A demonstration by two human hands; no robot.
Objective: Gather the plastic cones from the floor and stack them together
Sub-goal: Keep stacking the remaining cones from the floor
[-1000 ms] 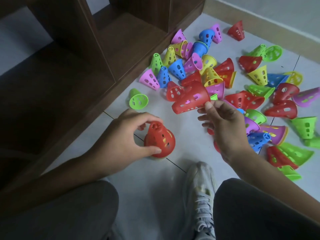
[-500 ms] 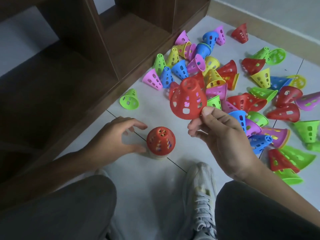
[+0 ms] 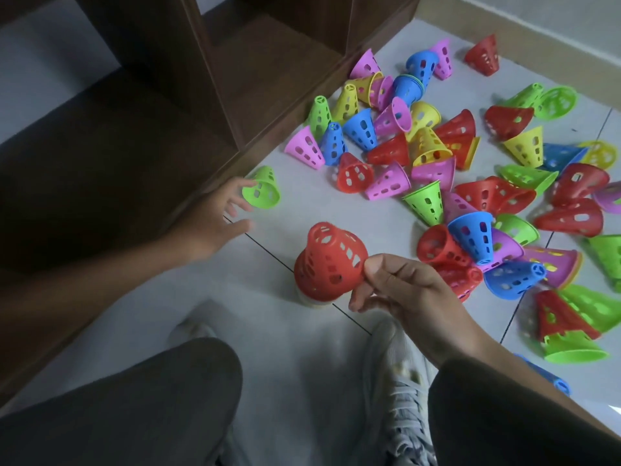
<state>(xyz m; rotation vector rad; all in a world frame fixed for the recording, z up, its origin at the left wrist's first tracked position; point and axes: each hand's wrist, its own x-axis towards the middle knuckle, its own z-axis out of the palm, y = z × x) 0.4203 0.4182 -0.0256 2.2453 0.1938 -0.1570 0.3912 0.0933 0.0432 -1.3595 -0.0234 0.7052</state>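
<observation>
The red cone (image 3: 327,260), thin holed plastic that is probably light, stiff and best pinched at its wide rim, sits on the floor stack (image 3: 316,299), pinched by the right hand (image 3: 401,290), while the open left hand (image 3: 218,216) reaches a green cone (image 3: 263,189).

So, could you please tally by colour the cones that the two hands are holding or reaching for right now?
Red: 1, the red cone pinched by the right hand.
Green: 1, the green cone at the fingertips of the left hand.
Total: 2
</observation>
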